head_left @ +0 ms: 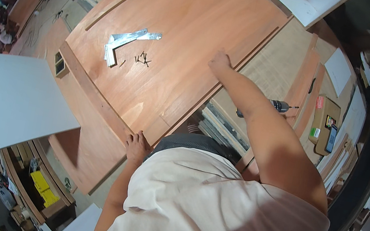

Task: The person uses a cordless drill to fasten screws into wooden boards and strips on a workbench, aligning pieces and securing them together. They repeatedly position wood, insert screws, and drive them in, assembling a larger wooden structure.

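Observation:
A large reddish-brown plywood panel (185, 31) lies in front of me. My left hand (136, 145) rests at its near corner, fingers apart, touching the end of a wooden strip (100, 93) along the left edge. Toward the right edge, my right hand (220, 63) lies on the panel with its fingers curled; whatever they hold, if anything, is hidden. Beside that hand runs a narrow strip (259, 46); a similar one (125, 3) lies at the far left. Silver L-shaped metal pieces (131, 39) and a small pile of dark screws (143, 60) lie left of centre.
A drill (280, 105) lies partly hidden behind my right forearm. Farther right is a cardboard box (324, 124) with a phone on it. A white board (29, 98) juts out at left, near a small box (60, 65). Yellow items (44, 188) sit in a lower-left compartment.

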Action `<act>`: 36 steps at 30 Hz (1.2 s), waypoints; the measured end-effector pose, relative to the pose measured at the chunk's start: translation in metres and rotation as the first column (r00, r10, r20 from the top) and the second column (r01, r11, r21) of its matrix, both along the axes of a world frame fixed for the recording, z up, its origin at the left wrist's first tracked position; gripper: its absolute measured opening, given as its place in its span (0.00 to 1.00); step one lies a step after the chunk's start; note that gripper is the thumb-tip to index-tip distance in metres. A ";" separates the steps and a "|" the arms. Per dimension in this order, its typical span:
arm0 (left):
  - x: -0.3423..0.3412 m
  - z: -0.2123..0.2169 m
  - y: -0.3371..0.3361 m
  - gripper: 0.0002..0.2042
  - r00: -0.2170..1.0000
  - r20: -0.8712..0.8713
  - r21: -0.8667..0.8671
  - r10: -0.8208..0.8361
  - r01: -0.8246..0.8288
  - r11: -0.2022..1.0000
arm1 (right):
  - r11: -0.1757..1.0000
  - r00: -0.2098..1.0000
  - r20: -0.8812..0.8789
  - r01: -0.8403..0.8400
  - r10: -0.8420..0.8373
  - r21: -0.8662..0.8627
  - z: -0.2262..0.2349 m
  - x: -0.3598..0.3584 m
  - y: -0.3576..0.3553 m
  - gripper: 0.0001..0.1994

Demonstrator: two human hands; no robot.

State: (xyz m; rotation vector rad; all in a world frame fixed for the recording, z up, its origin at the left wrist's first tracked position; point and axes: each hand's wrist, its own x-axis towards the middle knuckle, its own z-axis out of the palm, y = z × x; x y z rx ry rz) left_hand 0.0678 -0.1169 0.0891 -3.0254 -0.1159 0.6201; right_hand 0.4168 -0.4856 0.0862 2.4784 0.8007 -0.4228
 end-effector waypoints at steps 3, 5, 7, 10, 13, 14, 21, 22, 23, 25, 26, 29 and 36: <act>-0.006 0.003 0.006 0.42 0.998 -0.068 0.009 0.019 -0.018 1.000 | 0.992 0.997 -0.062 0.061 -0.055 0.108 0.057 -0.035 0.087 0.23; -0.014 -0.014 0.019 0.38 0.998 -0.044 -0.014 0.034 -0.034 0.999 | 0.917 0.985 -0.172 0.075 -0.007 0.391 0.118 -0.084 0.130 0.33; -0.007 -0.019 0.019 0.34 0.997 -0.074 -0.064 0.037 -0.042 0.997 | 0.657 0.919 -0.391 0.264 0.051 0.706 0.124 -0.130 0.145 0.43; -0.004 -0.010 0.017 0.35 0.995 -0.102 -0.042 -0.013 0.008 0.999 | 0.367 0.703 -0.679 0.587 0.211 0.722 0.132 -0.203 0.152 0.42; -0.004 0.006 0.019 0.40 0.996 -0.050 -0.064 -0.080 0.077 0.995 | 0.531 0.676 -0.734 0.601 0.061 0.597 0.117 -0.252 0.129 0.39; -0.005 0.007 0.021 0.41 0.993 -0.035 -0.071 -0.113 0.110 0.991 | 0.552 0.706 -0.702 0.624 -0.094 0.553 0.117 -0.267 0.118 0.39; -0.019 0.022 0.029 0.40 0.948 0.117 -0.145 -0.297 0.312 0.939 | 0.398 0.577 -0.344 0.789 -0.741 0.468 0.120 -0.431 0.033 0.30; -0.018 0.016 0.032 0.40 0.941 0.114 -0.139 -0.319 0.333 0.933 | 0.339 0.530 -0.331 0.804 -0.781 0.489 0.108 -0.463 0.027 0.30; -0.019 0.019 0.035 0.39 0.935 0.098 -0.132 -0.341 0.352 0.927 | 0.271 0.440 -0.372 0.863 -0.817 0.426 0.102 -0.494 0.027 0.31; -0.023 0.020 0.035 0.40 0.931 0.119 -0.135 -0.345 0.359 0.924 | 0.139 0.261 -0.434 0.946 -0.863 0.291 0.092 -0.554 0.035 0.34; -0.025 0.020 0.033 0.40 0.928 0.131 -0.135 -0.349 0.366 0.921 | 0.100 0.205 -0.473 0.966 -0.857 0.237 0.075 -0.591 0.036 0.33; -0.023 0.004 0.040 0.40 0.930 0.118 -0.119 -0.347 0.360 0.925 | -0.050 -0.012 -0.641 0.998 -0.768 0.041 0.036 -0.669 0.041 0.30; -0.025 0.000 0.040 0.41 0.930 0.111 -0.107 -0.350 0.362 0.926 | -0.157 -0.025 -0.534 0.966 -0.845 0.203 -0.006 -0.741 0.037 0.30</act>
